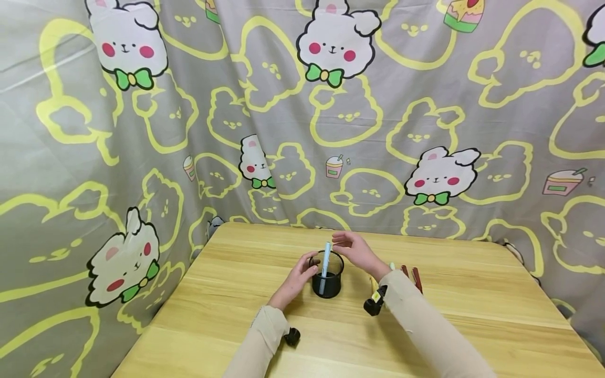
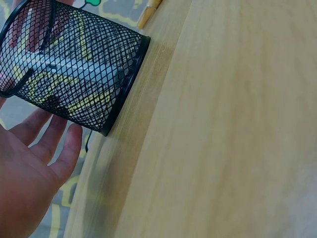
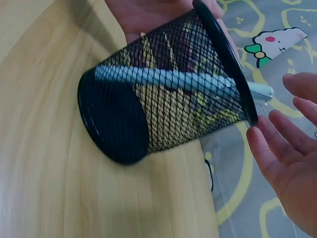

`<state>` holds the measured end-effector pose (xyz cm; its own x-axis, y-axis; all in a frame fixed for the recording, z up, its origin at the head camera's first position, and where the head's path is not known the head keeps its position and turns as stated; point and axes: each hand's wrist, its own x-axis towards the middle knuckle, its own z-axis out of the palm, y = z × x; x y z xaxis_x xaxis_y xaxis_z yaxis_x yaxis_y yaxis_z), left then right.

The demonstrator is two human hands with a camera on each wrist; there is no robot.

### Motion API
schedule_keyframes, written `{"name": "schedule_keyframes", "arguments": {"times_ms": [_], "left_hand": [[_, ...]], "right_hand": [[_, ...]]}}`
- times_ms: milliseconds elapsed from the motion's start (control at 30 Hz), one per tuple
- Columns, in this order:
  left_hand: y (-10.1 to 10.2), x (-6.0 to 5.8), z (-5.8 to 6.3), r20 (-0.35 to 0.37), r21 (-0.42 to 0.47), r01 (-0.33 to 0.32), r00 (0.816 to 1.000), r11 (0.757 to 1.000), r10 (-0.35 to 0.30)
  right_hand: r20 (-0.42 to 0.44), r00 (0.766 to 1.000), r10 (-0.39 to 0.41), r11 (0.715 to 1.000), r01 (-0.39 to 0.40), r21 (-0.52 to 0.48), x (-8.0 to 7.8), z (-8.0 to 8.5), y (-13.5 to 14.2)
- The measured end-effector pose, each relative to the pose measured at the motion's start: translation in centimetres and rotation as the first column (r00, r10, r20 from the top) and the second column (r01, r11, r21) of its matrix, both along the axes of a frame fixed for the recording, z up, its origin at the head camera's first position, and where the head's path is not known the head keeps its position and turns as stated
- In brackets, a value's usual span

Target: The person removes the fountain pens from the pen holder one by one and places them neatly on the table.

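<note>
A black mesh pen holder [image 1: 327, 286] stands upright on the wooden table. Inside it a light blue marker [image 1: 326, 260] leans, its top end rising past the rim; the right wrist view shows the marker [image 3: 163, 78] through the mesh. My left hand [image 1: 295, 278] holds the pen holder from the left, thumb in front and fingers around the side. In the left wrist view, fingertips of the left hand [image 2: 34, 163] lie against the mesh wall. Beside the rim and the marker's top, my right hand [image 1: 358, 252] has loosely extended fingers and grips nothing.
Dark red items [image 1: 416, 279] lie on the table [image 1: 227, 294] beyond the right forearm, with a yellow item [image 1: 374, 286] partly hidden by the wrist. A patterned curtain [image 1: 283, 131] hangs behind the table and along its left. Each wrist bears a small black camera.
</note>
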<state>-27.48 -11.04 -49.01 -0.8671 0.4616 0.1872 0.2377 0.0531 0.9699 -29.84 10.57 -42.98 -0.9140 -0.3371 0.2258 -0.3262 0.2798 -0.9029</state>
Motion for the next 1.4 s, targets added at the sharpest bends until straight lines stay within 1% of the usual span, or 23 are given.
{"name": "schedule_keyframes", "arguments": {"times_ms": [100, 233, 367, 467, 633, 700, 800, 933, 1033, 1100, 1267, 1300, 1333, 1400], "left_hand": [[0.0, 0.1, -0.1, -0.006, -0.001, -0.005, 1.0, 1.0, 0.005], [0.0, 0.0, -0.3, 0.005, 0.002, 0.005, 1.0, 1.0, -0.005], [0.0, -0.1, -0.3, 0.001, 0.002, 0.002, 1.0, 1.0, -0.002], [0.1, -0.1, -0.3, -0.002, 0.013, -0.003, 1.0, 1.0, 0.003], [0.1, -0.1, -0.3, 0.01, 0.021, 0.01, 1.0, 1.0, -0.01], [0.1, -0.1, -0.3, 0.009, 0.018, 0.013, 1.0, 1.0, -0.013], [0.1, -0.1, -0.3, 0.002, 0.015, 0.01, 1.0, 1.0, -0.01], [0.0, -0.2, -0.2, 0.001, 0.021, 0.008, 1.0, 1.0, -0.009], [0.0, -0.2, -0.2, 0.009, 0.029, 0.015, 1.0, 0.999, -0.015], [0.0, -0.2, -0.1, 0.014, 0.032, 0.019, 1.0, 0.999, -0.02], [0.0, -0.2, -0.1, 0.014, 0.03, 0.019, 1.0, 0.999, -0.02], [0.0, -0.2, -0.1, 0.014, 0.03, 0.02, 1.0, 0.999, -0.02], [0.0, -0.2, -0.1, 0.014, 0.028, 0.017, 1.0, 0.999, -0.017], [-0.1, -0.2, 0.0, 0.016, 0.027, 0.014, 1.0, 1.0, -0.015]], "right_hand": [[0.003, 1.0, 0.008, 1.0, -0.008, -0.014, -0.1, -0.3, -0.5], [0.004, 1.0, 0.009, 0.999, -0.009, -0.043, -0.4, -0.9, -0.9], [0.02, 1.0, -0.011, 0.997, 0.013, -0.081, -1.5, -2.5, -0.9], [0.017, 0.999, -0.03, 0.996, 0.032, -0.087, -2.4, -3.6, -0.8], [-0.004, 0.999, -0.042, 0.994, 0.042, -0.099, -2.7, -4.3, -0.8], [-0.011, 0.999, -0.044, 0.995, 0.043, -0.095, -2.7, -4.4, -0.8], [-0.014, 0.999, -0.048, 0.995, 0.047, -0.086, -2.4, -4.1, -0.7], [-0.049, 0.999, -0.014, 0.997, 0.01, -0.077, -1.3, -2.6, -0.8], [-0.069, 0.997, 0.018, 0.996, -0.024, -0.084, -0.8, -2.0, -0.9], [-0.068, 0.998, 0.019, 0.996, -0.025, -0.089, -1.2, -2.6, -0.8], [-0.061, 0.998, -0.008, 0.997, 0.003, -0.074, -2.2, -4.3, -0.7], [-0.056, 0.998, -0.01, 0.997, 0.006, -0.073, -2.2, -4.3, -0.7], [-0.047, 0.999, -0.002, 0.997, -0.001, -0.079, -1.9, -4.0, -0.8], [-0.047, 0.999, 0.022, 0.996, -0.026, -0.09, -1.6, -3.6, -0.9]]}}
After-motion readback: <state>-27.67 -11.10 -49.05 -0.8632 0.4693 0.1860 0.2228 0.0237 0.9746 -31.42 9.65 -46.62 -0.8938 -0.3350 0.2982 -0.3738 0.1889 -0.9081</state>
